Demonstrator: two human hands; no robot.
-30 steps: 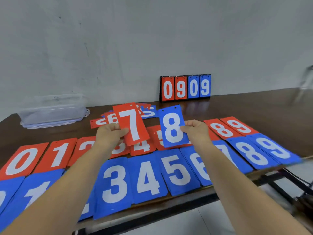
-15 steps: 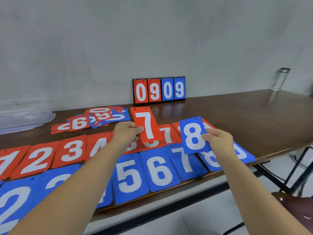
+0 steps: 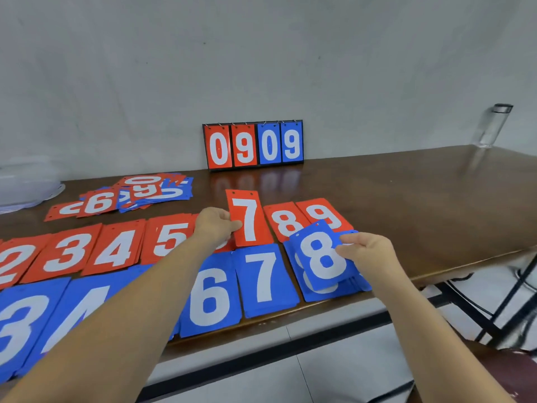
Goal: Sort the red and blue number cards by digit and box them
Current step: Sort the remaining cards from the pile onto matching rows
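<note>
From my feed, the brown desk (image 3: pixel 436 199) carries a red row (image 3: pixel 116 251) of number cards behind a blue row (image 3: pixel 209 301), digits rising rightward. Both forearms reach forward across the blue row. The left hand (image 3: pixel 215 226) has its grip pinched on the left edge of the red 7 card (image 3: pixel 250 219), low beside the red 8 card (image 3: pixel 283 222); whether it touches down I cannot tell. The right hand (image 3: pixel 367 253) has its grip pinched on the right edge of the blue 8 card (image 3: pixel 319 255), tilted just over the blue 8 pile (image 3: pixel 334 293).
</note>
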